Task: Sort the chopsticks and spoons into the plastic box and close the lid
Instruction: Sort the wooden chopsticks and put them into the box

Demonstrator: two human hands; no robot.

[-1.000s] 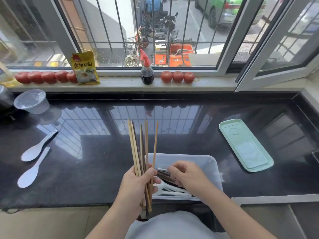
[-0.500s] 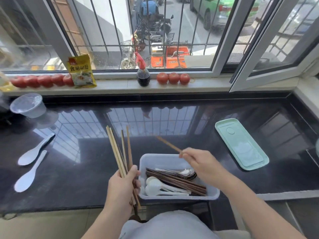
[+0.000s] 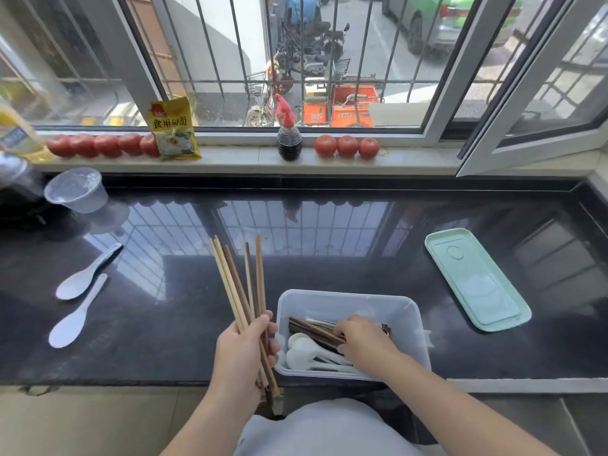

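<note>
Starting at the bench's left edge, two spoons [image 3: 79,291] lie loose, not yet sorted. Near the front edge the left hand [image 3: 241,353] grips a fanned bundle of chopsticks [image 3: 237,284], tips up. Just right, the right hand [image 3: 362,343] reaches into the box [image 3: 411,311], fingers curled on the chopsticks there. Lay each stick parallel to those, beside the spoons inside. The lid [image 3: 477,281] waits near the right edge.

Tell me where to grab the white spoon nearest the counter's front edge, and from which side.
Take that white spoon by its narrow handle, the far end pointing up toward the other white spoon. Come from above with a pinch across the handle's width: it lies flat on the black counter, and the wide bowl would likely offer less purchase.
</note>
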